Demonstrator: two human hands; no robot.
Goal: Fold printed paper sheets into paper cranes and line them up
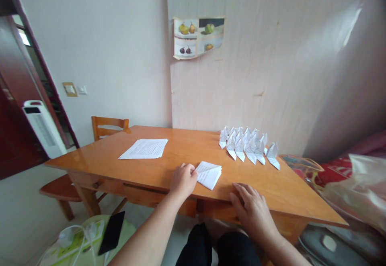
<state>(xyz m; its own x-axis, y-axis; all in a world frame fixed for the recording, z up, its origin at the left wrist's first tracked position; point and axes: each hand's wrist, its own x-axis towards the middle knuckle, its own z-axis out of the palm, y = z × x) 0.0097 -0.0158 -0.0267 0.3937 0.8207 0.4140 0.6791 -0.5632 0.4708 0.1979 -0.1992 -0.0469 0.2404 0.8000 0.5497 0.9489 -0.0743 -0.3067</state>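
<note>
A small folded sheet of printed paper point(209, 174) lies near the front edge of the wooden table. My left hand point(183, 179) is at its left corner, with the fingers curled and closed on the paper's edge. To the right of the paper, my right hand point(251, 205) rests at the table's front edge; its fingers are stretched out and hold nothing. Further back on the right, several folded paper figures point(250, 147) with pointed tips stand in close rows. A stack of flat printed sheets point(144, 148) lies on the table's left part.
The wooden table point(187, 143) stands against the wall, with a chair point(110, 123) behind its left end. At lower left, a black phone point(112, 232) and a power strip point(80, 242) lie on a pale green surface. Plastic bags point(356, 181) are heaped at the right.
</note>
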